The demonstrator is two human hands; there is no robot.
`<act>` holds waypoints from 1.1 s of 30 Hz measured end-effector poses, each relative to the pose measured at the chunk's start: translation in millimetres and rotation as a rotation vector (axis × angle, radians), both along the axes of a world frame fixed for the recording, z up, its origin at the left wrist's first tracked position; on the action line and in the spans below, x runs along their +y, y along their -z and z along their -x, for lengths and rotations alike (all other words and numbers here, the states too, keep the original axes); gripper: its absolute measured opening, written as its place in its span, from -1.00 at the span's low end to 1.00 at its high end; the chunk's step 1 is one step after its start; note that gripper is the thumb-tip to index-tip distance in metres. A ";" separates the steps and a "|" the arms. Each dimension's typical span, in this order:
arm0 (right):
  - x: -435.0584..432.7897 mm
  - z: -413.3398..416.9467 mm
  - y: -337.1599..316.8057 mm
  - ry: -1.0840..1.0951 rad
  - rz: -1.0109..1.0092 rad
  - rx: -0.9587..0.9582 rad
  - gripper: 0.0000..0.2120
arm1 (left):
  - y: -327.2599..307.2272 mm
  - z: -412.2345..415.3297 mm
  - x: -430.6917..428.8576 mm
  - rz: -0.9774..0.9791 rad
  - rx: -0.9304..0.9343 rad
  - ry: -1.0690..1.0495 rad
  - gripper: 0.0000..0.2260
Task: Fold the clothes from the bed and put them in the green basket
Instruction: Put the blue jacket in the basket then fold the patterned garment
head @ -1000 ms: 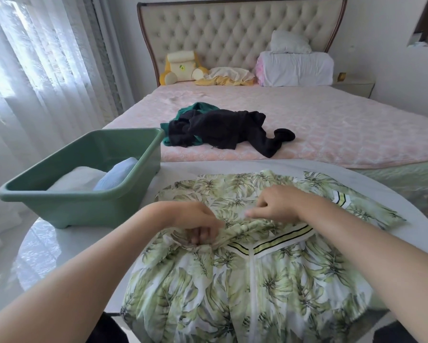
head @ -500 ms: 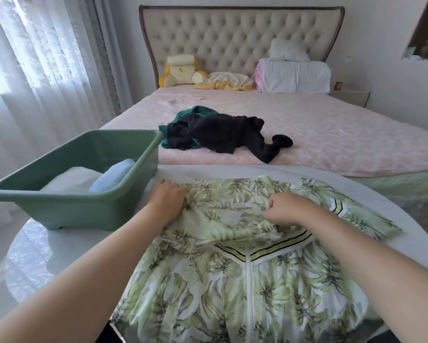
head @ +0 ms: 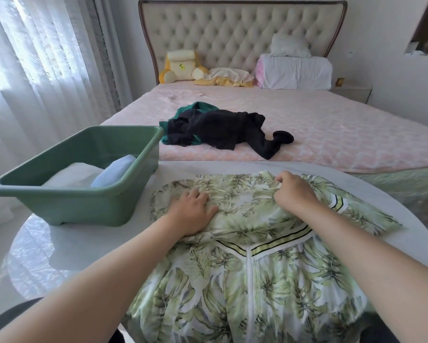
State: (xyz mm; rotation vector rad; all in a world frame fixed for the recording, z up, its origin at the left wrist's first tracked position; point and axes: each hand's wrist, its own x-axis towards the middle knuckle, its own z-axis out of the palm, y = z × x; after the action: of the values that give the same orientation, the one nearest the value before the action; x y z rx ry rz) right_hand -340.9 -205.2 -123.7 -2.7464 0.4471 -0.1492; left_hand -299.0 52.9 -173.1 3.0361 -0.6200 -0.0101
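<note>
Item: jacket [head: 245, 280], thin leaf-print cloth with a front zip and striped trim.
Where: spread on the table [head: 67, 246] from the middle to the near edge, where the lower part hangs over. One sleeve reaches toward the right edge.
Left hand [head: 193, 214]: fingers spread and flat, palm pressing the folded-over upper part down onto the table.
Right hand [head: 294, 191]: fingers curled, pinching the cloth at the jacket's far edge.
Handling (my judgement): light, limp and likely a bit slick. It will not hold a crease unless I press it, and the overhang may drag the rest toward me.
Stiff parts: the zip line and the striped band should be firmer, good lines to fold along.
Where to hold: pinch at corners and seams, two points at once, never mid-panel, where the cloth only bunches.
Basket [head: 72, 209]: green, near the table's left edge, just beside the jacket. A white folded piece [head: 72, 173] and a blue one [head: 114, 169] already lie in it, with room left.
Left to do: a black garment [head: 220, 129] and a green one [head: 195, 107] lie crumpled together on the bed [head: 344, 134].
Risk: the fold may slide open when I lift, so I should support it from beneath.
</note>
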 end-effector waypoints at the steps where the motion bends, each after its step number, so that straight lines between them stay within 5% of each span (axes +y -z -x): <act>1: -0.9 -0.3 4.2 0.011 0.080 0.018 -0.58 | 5.1 -1.6 4.4 -0.031 0.041 -0.015 -0.37; 4: 2.2 0.3 18.7 0.014 0.374 0.030 -0.57 | 16.7 -4.7 17.0 -0.040 0.078 -0.050 -0.31; 7: 8.1 -2.6 26.8 -0.121 0.612 -0.168 -0.55 | 18.8 -4.0 19.4 0.051 0.022 -0.063 -0.34; 9: 14.9 -4.7 30.8 -0.318 0.561 -0.236 -0.49 | 19.0 -2.1 17.7 0.068 0.021 -0.030 -0.37; 11: 21.9 -3.8 38.0 -0.410 0.415 -0.099 -0.49 | 19.4 -0.1 16.2 0.068 0.058 0.016 -0.39; 15: 11.5 -1.5 46.0 -0.286 0.549 0.103 -0.52 | 15.7 1.5 16.9 0.167 0.091 0.074 -0.46; 21: -2.0 -7.1 28.8 -0.213 0.651 -0.060 -0.64 | 10.5 -0.8 11.3 0.075 0.008 -0.003 -0.44; 24: -6.1 -3.8 32.5 -0.257 0.691 -0.067 -0.47 | 16.5 -2.5 18.5 -0.025 0.119 -0.061 -0.36; 26: -3.2 -1.2 36.8 -0.389 0.528 -0.111 -0.37 | 11.9 -6.2 18.5 -0.059 0.166 -0.064 -0.34; 29: 0.6 1.9 43.1 -0.472 0.210 0.009 -0.51 | -3.3 -9.1 7.3 -0.142 0.093 -0.026 -0.35; 33: -16.4 11.5 51.0 -0.444 0.252 0.245 -0.41 | -13.9 -4.7 -10.2 -0.025 0.086 0.077 -0.42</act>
State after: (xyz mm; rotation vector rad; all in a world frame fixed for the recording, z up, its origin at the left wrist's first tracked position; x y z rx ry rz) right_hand -352.4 -221.6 -174.7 -3.0445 -0.1403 0.2625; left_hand -294.3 42.8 -159.2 3.0148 -0.7338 -0.1504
